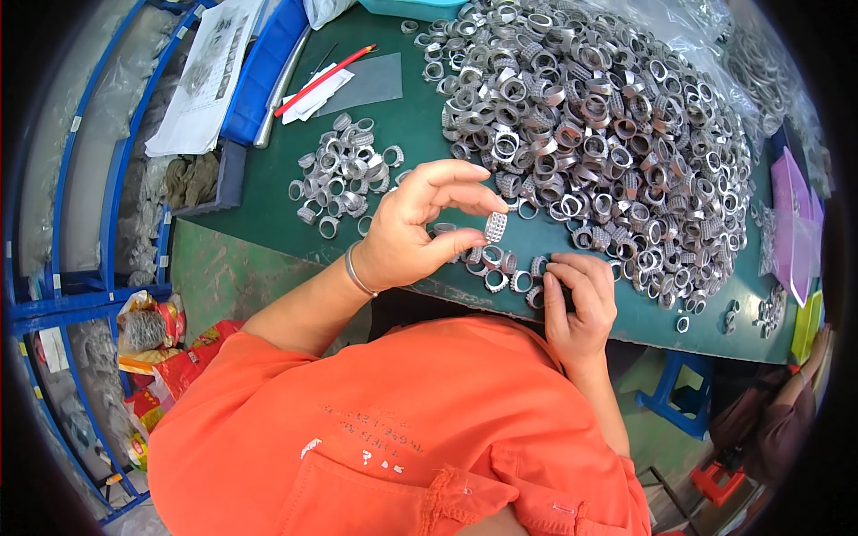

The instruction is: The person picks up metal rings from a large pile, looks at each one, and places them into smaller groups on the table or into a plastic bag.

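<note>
My left hand point(413, 228) is raised over the near side of the table, pinching one silver-grey ring point(496, 227) between thumb and fingertips. The ring's broad, studded face shows. Below it, a short row of similar rings point(494, 280) lies along the table's near edge. My right hand point(581, 308) rests at the right end of that row. Its fingers are bent and slightly apart, the tips beside a ring point(538, 265), and nothing shows held in them. A large heap of grey rings point(590, 134) fills the table beyond, and a smaller pile point(344, 174) lies to the left.
The green table point(407, 134) carries a red pencil point(326, 82) and paper slips. A blue bin point(264, 76) with printed sheets stands at the left, near blue shelving point(63, 170). At the right are a purple tray point(791, 219), a blue stool point(677, 393) and another person's arm point(809, 366).
</note>
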A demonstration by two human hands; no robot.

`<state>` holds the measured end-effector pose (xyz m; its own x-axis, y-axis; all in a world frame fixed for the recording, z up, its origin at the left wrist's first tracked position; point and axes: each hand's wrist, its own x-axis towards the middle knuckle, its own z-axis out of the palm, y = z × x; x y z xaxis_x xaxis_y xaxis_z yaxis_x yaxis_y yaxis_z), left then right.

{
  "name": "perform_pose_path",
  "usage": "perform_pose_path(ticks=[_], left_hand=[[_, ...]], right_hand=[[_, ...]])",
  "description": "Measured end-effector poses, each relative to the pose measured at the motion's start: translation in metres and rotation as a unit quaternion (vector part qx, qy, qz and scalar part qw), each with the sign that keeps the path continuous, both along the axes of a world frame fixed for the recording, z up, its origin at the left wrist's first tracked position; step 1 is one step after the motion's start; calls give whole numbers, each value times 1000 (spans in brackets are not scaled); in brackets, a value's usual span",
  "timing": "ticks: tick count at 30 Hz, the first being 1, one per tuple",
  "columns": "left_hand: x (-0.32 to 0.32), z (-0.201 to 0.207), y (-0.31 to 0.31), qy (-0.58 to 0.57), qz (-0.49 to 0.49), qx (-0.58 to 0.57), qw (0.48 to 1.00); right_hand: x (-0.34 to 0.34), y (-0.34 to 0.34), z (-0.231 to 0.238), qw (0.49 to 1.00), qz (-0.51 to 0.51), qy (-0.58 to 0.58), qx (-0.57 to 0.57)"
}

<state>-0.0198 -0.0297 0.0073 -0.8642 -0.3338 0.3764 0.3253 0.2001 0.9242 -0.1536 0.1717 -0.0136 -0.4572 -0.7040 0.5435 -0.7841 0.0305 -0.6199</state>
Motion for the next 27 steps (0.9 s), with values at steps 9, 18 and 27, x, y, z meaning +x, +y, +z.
perform_pose_path(ticks=[9,18,27], left_hand=[[21,28,-37,-104,43,-355,928],[4,27,-32,-141,50,-407,901],[-19,8,-32,-120,95,-398,905]], right_hand=[[-1,0,0,1000,0,-4,0],[0,1,-1,1000,0,1,0],[0,0,-1,1000,-9,2,-6]])
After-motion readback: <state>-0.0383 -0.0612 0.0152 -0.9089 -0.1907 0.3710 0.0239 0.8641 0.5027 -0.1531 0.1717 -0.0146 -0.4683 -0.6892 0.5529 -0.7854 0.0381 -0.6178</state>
